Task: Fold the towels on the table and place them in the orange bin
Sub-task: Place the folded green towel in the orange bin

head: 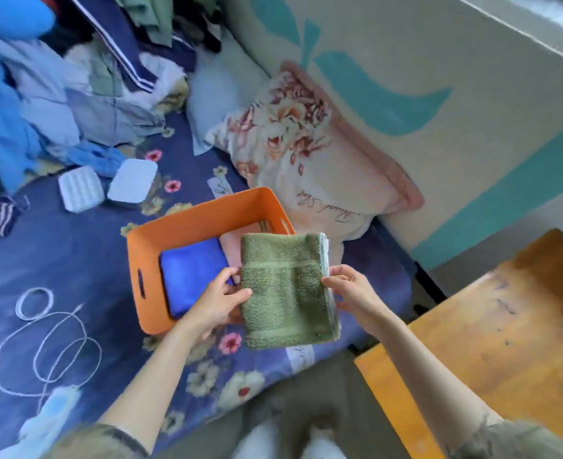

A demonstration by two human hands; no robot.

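A folded green towel (pixel 285 289) hangs flat in the air over the right side of the orange bin (pixel 174 228). My left hand (pixel 218 301) pinches its left edge, thumb on top. My right hand (pixel 351 289) grips its right edge, where the stacked layers show. The bin stands on a bed with a dark blue flowered cover (pixel 74 270). Inside it lie a folded blue towel (pixel 192 276) and, beside it, a pink one (pixel 231 248), mostly hidden by the green towel.
A wooden table (pixel 492 332) stands at the right. A floral pillow (pixel 310 150) leans against the wall behind the bin. A heap of clothes (pixel 74 77) fills the far left, with two white pads (pixel 104 185) and a white cord (pixel 44 339) on the cover.
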